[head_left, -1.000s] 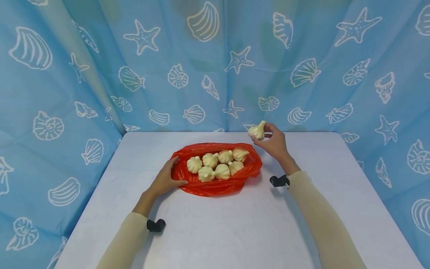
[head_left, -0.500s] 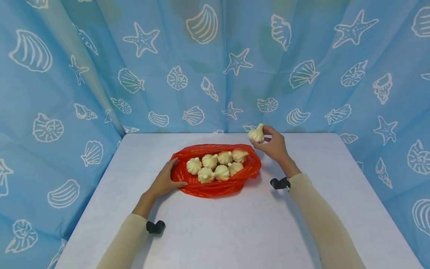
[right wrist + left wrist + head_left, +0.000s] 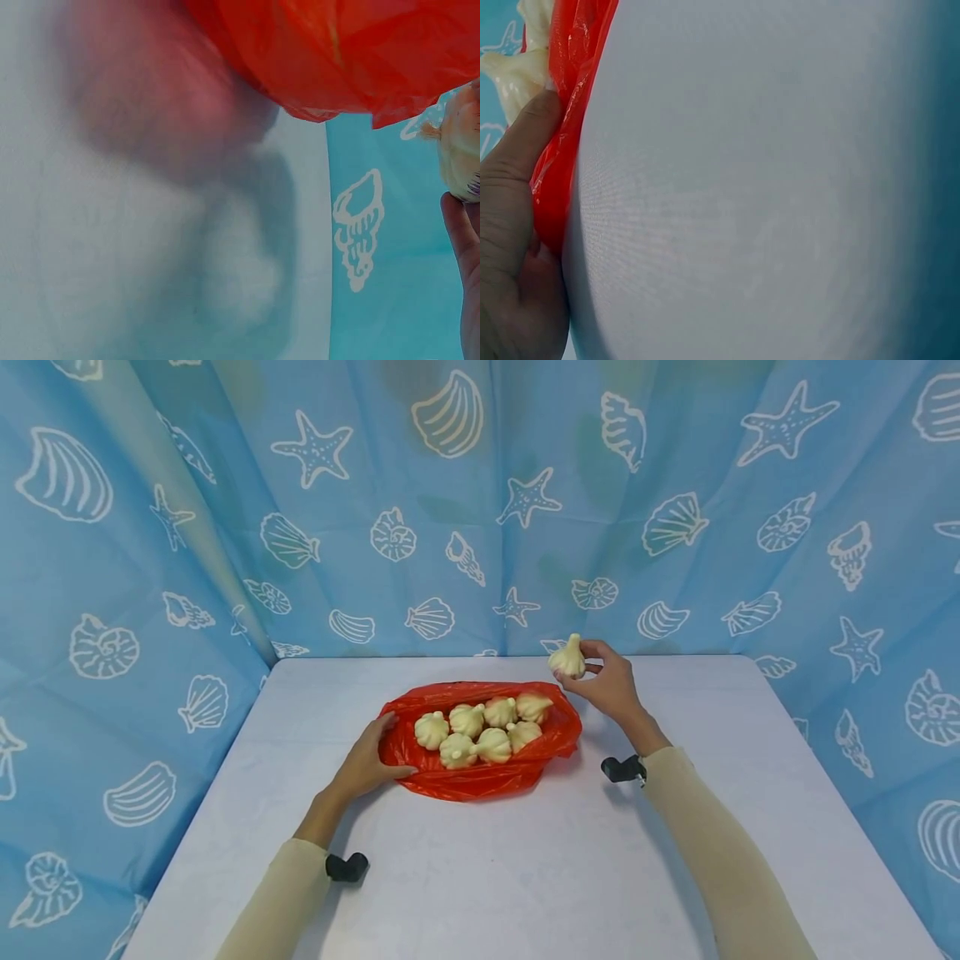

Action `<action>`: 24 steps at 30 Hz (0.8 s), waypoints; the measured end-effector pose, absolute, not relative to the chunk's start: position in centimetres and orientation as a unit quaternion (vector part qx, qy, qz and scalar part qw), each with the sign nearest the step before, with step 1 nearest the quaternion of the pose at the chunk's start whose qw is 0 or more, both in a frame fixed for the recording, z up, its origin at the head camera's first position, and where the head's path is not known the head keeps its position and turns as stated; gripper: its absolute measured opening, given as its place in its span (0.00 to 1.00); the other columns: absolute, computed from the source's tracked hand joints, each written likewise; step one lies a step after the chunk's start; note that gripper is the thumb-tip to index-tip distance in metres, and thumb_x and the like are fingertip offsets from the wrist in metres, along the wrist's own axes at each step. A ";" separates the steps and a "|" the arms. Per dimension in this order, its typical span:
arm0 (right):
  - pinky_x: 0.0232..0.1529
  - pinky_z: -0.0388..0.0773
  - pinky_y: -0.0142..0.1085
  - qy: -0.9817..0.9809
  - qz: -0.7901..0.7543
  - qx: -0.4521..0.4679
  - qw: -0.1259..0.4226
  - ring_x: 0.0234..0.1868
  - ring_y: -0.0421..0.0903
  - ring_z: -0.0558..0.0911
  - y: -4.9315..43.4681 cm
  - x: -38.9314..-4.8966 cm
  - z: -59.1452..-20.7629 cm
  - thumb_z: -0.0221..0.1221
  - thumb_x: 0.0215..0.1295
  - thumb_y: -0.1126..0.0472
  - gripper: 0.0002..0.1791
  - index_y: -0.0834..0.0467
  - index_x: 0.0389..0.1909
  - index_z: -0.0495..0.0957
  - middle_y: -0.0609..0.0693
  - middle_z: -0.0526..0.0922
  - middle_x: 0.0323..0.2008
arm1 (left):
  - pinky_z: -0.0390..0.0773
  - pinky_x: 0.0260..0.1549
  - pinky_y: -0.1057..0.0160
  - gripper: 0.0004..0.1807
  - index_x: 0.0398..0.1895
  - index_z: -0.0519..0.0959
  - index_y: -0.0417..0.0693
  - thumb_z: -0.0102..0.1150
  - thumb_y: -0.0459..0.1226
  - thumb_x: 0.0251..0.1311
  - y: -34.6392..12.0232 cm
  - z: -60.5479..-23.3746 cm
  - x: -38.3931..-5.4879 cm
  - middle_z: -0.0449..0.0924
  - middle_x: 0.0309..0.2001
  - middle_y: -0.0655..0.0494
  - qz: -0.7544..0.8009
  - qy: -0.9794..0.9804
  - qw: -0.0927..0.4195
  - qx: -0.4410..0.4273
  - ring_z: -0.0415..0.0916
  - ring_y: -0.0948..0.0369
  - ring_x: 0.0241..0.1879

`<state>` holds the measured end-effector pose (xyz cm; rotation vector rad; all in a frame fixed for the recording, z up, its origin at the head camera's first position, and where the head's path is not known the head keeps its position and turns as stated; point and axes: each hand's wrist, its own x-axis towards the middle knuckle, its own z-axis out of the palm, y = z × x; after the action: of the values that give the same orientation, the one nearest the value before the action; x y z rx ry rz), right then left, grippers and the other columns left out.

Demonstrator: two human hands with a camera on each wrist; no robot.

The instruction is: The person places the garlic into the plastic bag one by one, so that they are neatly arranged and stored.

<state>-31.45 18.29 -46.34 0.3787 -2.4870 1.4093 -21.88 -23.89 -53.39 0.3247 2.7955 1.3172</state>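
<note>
My left hand (image 3: 367,758) grips the left end of a red plastic bag (image 3: 472,787), thumb over the near rim and fingers at the far side. In the left wrist view the thumb (image 3: 526,135) lies on the red film close to pale bulbs. Inside the bag sit several cream garlic bulbs (image 3: 467,720), in two rough rows. Beyond the bag's right end, my right hand (image 3: 611,683) pinches a single garlic bulb (image 3: 567,658) with its stem up. That bulb (image 3: 459,154) shows its roots at the right edge of the right wrist view.
A white table (image 3: 495,877) lies under everything, its far edge just beyond the raised bulb. Behind and at the sides hangs a blue curtain (image 3: 450,493) printed with white shells and starfish. Each wrist carries a small black device (image 3: 624,767).
The garlic bulb in my right hand has turned from a tilted stem to an upright one and shifted slightly left. My left hand stays on the bag, and the bulbs inside lie as before.
</note>
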 end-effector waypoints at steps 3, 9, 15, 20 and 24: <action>0.53 0.79 0.47 -0.857 0.478 0.135 0.138 0.52 0.50 0.77 18.1 -31.5 -46.2 0.73 0.52 0.49 0.35 0.59 0.59 0.73 0.54 0.78 0.51 | 0.66 0.62 0.43 0.59 0.74 0.53 0.45 0.79 0.48 0.41 -24.0 -53.4 -21.8 0.62 0.69 0.47 0.425 0.899 0.012 0.105 0.58 0.49 0.69; 0.52 0.79 0.47 -0.849 0.481 0.158 0.152 0.53 0.51 0.77 17.3 -31.3 -45.3 0.73 0.52 0.51 0.35 0.59 0.59 0.72 0.54 0.78 0.51 | 0.66 0.62 0.44 0.59 0.74 0.54 0.45 0.79 0.48 0.41 -24.0 -53.3 -21.8 0.62 0.69 0.47 0.429 0.898 0.013 0.099 0.58 0.50 0.69; 0.52 0.79 0.49 -0.842 0.485 0.180 0.157 0.53 0.50 0.77 16.4 -30.9 -44.3 0.73 0.52 0.53 0.34 0.59 0.59 0.72 0.54 0.78 0.51 | 0.66 0.63 0.44 0.58 0.74 0.53 0.45 0.79 0.48 0.42 -24.0 -53.5 -22.0 0.62 0.69 0.47 0.434 0.895 0.012 0.105 0.58 0.49 0.69; 0.53 0.78 0.50 -0.832 0.495 0.195 0.156 0.53 0.48 0.76 15.3 -30.5 -43.5 0.74 0.51 0.55 0.34 0.60 0.58 0.72 0.53 0.78 0.51 | 0.65 0.63 0.44 0.58 0.74 0.54 0.46 0.79 0.47 0.42 -24.1 -53.7 -22.0 0.62 0.69 0.48 0.433 0.895 0.012 0.105 0.58 0.50 0.69; 0.53 0.78 0.46 -0.826 0.502 0.214 0.142 0.54 0.48 0.75 13.9 -29.8 -42.7 0.74 0.51 0.55 0.34 0.59 0.58 0.72 0.53 0.77 0.52 | 0.66 0.62 0.44 0.58 0.74 0.54 0.47 0.79 0.48 0.41 -24.1 -53.6 -22.0 0.62 0.69 0.48 0.435 0.895 0.013 0.103 0.58 0.50 0.69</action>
<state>-29.77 13.92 -42.71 0.6168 -2.3841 1.4489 -21.99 -24.10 -53.64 0.3202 2.7868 1.3545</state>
